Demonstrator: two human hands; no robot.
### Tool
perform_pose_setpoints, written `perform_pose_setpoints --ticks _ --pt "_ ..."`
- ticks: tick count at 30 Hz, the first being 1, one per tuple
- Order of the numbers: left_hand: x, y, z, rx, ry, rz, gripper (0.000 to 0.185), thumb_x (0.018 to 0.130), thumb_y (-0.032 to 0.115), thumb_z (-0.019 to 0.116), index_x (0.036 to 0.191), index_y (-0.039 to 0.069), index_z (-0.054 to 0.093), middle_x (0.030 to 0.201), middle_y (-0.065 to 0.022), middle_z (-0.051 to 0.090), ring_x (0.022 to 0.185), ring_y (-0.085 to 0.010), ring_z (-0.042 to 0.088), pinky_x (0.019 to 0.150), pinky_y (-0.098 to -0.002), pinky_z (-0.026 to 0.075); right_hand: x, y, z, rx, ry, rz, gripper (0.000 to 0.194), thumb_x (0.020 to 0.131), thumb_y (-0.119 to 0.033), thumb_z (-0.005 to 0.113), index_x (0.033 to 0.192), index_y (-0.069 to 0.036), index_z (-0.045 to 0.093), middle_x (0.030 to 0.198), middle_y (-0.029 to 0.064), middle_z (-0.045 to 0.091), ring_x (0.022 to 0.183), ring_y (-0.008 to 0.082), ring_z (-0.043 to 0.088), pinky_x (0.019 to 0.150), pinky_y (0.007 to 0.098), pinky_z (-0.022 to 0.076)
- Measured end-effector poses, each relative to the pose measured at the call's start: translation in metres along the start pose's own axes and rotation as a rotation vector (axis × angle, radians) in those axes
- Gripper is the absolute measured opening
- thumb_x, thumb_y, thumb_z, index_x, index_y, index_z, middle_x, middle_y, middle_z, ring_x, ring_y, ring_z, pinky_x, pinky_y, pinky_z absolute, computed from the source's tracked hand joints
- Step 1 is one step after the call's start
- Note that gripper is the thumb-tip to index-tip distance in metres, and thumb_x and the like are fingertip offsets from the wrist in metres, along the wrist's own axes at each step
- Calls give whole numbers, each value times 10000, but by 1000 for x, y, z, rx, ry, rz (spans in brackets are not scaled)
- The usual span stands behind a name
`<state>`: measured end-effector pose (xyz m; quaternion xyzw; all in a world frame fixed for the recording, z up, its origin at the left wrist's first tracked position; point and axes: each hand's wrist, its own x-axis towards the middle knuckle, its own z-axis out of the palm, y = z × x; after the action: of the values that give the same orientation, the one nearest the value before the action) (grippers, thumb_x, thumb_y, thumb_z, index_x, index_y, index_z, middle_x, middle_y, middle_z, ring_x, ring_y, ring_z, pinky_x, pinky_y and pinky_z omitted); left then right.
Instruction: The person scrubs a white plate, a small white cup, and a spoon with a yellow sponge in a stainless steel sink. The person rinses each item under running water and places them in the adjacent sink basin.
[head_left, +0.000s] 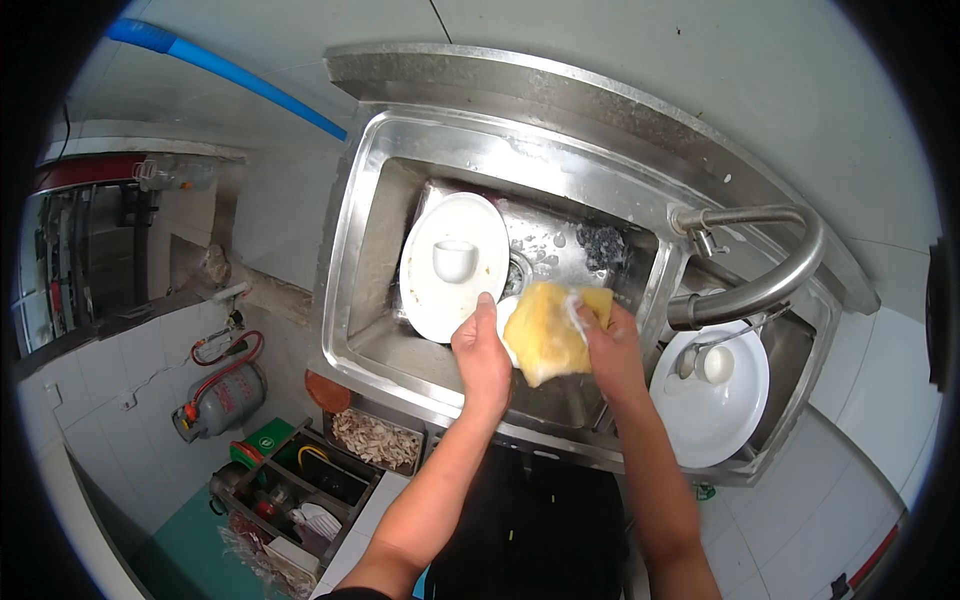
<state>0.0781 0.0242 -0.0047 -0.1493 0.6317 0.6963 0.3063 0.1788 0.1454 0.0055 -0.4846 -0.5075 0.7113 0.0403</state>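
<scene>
Over the left basin of a stainless steel sink (457, 399), my right hand (616, 352) grips a soapy yellow cloth (550, 334). A round white dish (508, 322) lies mostly hidden behind the cloth. My left hand (484, 360) holds this dish at its left edge, thumb up. Left of it in the basin, an oval white plate (427, 300) with small food bits carries a small white cup (454, 260). In the right basin, a large oval white dish (694, 427) bears another small white cup (715, 364) and a metal spoon (686, 361).
A curved steel faucet (799, 262) arches over the right basin. A black scouring pad (601, 247) lies in the left basin. To the lower left are a tray of food pieces (375, 439), a rack with kitchen items (292, 487) and a gas cylinder (225, 401).
</scene>
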Motion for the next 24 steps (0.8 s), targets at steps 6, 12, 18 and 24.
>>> perform_pose_setpoints --ticks 6,12,18,24 --pt "-8 -4 12 242 -8 179 600 1158 389 441 837 -43 706 760 -31 698 681 -76 581 657 -268 484 7 5 24 -124 269 -486 564 964 -294 761 1408 10 592 1524 210 523 1383 310 512 1145 426 420" --pt "0 2 17 281 31 193 707 1161 472 358 842 -51 709 733 -79 696 655 -147 595 663 -332 501 -27 -5 37 -619 92 -605 529 954 -196 675 1427 19 578 1596 281 422 1462 468 413 1206 534 346" --pt "-12 -5 22 489 74 409 569 1148 319 430 788 -60 656 663 -171 639 605 -229 590 623 -408 488 -13 -18 45 -398 100 -552 547 953 -87 560 1492 0 534 1512 252 542 1346 440 548 1149 482 427" --pt "-8 12 22 610 -25 708 494 1128 202 451 720 -40 587 590 -182 548 520 -291 539 542 -422 434 -4 -20 44 7 -55 -232 459 1022 -126 550 1468 -25 589 1498 209 591 1396 302 559 1146 391 426"
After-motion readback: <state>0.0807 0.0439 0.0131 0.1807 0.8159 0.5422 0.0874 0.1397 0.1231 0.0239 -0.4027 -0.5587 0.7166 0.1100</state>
